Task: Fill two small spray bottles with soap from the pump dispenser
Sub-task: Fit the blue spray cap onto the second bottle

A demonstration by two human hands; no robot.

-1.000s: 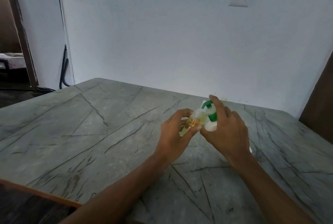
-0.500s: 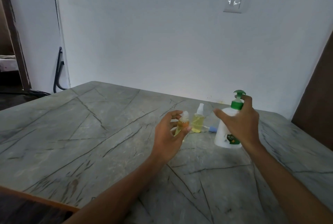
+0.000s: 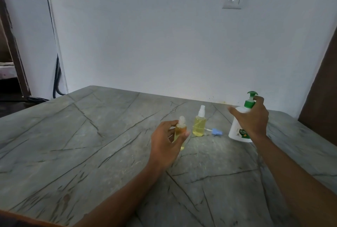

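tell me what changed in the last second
The right hand carried the pump dispenser rightward, away from the open bottle, and stood it on the table; its grip now is unclear. The left hand holds that bottle as before; the capped spray bottle stayed put.
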